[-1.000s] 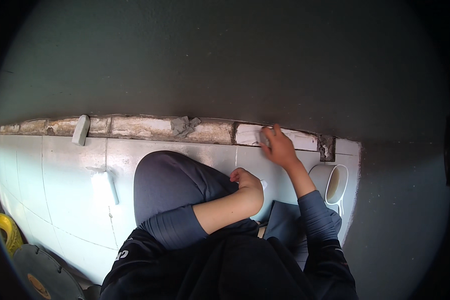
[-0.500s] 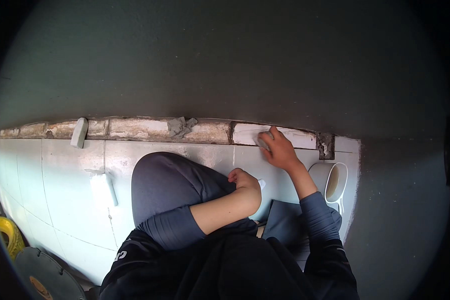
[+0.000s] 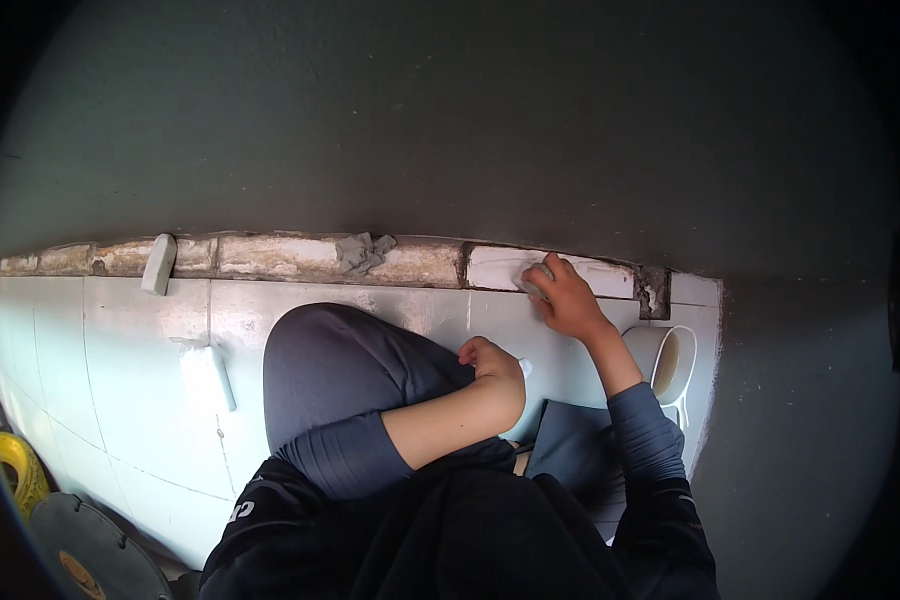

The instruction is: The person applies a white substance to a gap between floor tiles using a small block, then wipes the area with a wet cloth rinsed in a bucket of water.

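Note:
My right hand (image 3: 568, 302) is closed round a small greyish block (image 3: 533, 280), partly hidden by the fingers. The block is pressed against a white skirting tile (image 3: 495, 268) at the foot of the dark wall. Faint grey streaks mark that tile to the right of my fingers. My left hand (image 3: 492, 362) rests by my bent knee, its fingers curled in, and nothing shows in them. Left of the white tile runs a row of stained, peeling skirting (image 3: 280, 255). A crumpled grey rag (image 3: 363, 254) lies on it.
A pale block (image 3: 158, 266) leans on the skirting at left. A white handled pot (image 3: 647, 352) stands by my right forearm. A white packet (image 3: 203, 378) lies on the tiled floor (image 3: 140, 350). A yellow ring-shaped thing (image 3: 32, 480) and a dark round object (image 3: 100, 550) sit lower left.
My right hand has shifted slightly to the right along the white tile, still gripping the block. My left hand has barely moved.

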Motion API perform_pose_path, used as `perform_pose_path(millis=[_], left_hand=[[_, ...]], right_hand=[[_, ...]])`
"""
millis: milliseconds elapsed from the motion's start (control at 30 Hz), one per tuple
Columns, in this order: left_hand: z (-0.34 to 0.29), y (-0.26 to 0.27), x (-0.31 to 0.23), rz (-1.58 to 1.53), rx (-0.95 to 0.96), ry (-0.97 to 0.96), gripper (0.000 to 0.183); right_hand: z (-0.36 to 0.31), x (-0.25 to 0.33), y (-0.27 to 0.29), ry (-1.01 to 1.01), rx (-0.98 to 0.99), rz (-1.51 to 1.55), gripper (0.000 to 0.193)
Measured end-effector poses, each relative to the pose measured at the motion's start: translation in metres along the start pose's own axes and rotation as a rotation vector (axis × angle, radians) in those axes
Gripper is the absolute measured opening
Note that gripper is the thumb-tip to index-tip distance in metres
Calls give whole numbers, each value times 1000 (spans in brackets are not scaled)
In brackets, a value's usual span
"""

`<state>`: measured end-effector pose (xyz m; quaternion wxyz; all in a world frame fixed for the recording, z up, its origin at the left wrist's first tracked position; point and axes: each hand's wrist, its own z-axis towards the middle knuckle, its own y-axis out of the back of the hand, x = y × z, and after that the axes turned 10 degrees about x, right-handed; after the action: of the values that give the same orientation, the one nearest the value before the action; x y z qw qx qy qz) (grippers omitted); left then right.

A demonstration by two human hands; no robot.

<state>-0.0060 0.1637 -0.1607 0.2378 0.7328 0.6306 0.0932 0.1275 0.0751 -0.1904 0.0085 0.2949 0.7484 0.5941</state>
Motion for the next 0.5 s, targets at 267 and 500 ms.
perform_pose_path(millis=[267,500], left_hand=[[9,-3,-5,52,-17,-21,36],[6,0,-2,33,-2,-33,38]], right_hand=[[31,29,-8,123,-19,39,38],[-3,-15,5,78,73,-44,44]])
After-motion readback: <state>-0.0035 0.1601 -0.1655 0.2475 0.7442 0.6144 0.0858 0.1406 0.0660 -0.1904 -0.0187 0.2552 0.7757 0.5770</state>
